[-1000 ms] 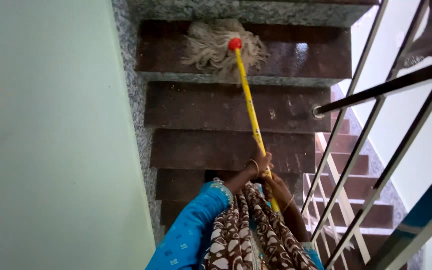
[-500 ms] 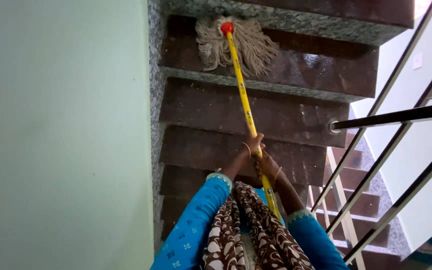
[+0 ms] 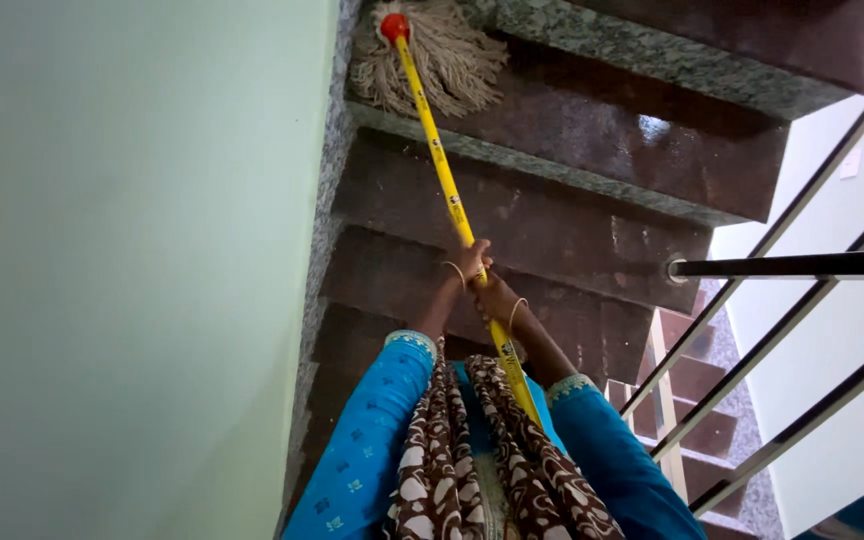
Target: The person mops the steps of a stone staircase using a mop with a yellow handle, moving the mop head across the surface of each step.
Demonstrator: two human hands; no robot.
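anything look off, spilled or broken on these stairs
Nothing stands out. The mop head lies spread on a dark stone step, with both hands, left hand and right hand, gripping the yellow handle. The glossy patch looks like a reflection or wetness, not clearly a spill. The railing looks intact.

Pale green wall point(image 3: 122, 250) beside dark stone stairs point(image 3: 552, 215), metal railing point(image 3: 792, 267).
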